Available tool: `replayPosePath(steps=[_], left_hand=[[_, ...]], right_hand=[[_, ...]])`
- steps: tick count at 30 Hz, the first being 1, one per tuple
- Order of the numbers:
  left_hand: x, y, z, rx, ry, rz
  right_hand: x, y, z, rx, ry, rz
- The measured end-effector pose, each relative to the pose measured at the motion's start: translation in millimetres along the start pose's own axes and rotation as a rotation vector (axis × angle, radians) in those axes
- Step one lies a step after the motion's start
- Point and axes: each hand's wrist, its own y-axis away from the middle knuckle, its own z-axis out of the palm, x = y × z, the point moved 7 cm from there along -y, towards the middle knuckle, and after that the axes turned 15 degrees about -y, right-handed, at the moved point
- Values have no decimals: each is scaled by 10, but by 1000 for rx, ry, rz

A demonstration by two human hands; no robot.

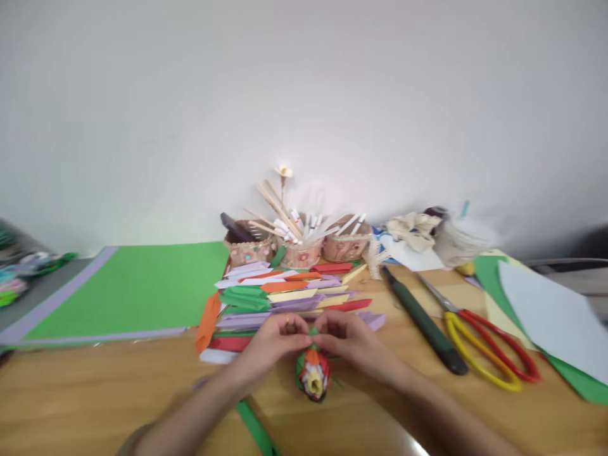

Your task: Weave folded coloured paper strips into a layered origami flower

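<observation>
My left hand (pixel 282 339) and my right hand (pixel 342 339) meet over the table, both with fingers pinched. Between their fingertips is a small green paper strip (pixel 312 332). Just below it sits a round ball of folded paper (pixel 313 379) in red, orange, green and white, with a pale yellow opening facing me. The strip appears to join the ball's top, though blur hides the exact join. Behind my hands lie folded paper strips (pixel 289 288) in green, purple, orange, red, yellow and white.
Green paper sheets (pixel 142 285) lie at left. Three decorated baskets (pixel 301 254) with sticks and markers stand by the wall. To the right are a dark green cutter (pixel 425 323), red-and-yellow scissors (pixel 484 339) and white paper (pixel 551 316). A green strip (pixel 256 427) lies near the front.
</observation>
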Motion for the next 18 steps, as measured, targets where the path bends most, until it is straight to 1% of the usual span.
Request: replayPosePath(steps=[3,6,9,12,15,18], left_hand=[[-38,-18,-15,43,-37,-8],[-92,-47,0,12,-41,-46],[-114,-69,-11,11,-70,-37],[-149,-79,-8,25,-122,-23],[-177,-73,-41,119,-153,23],[-175,-59,-56,156,-203,74]], right_hand=[[0,12,-32,37,53,-25],[16,16,-60,53,104,-31],[22,27,-68,55,161,-36],[-23,62,-84,100,253,-72],[-77,101,-74,121,337,-105],[-87,117,-54,100,372,-113]])
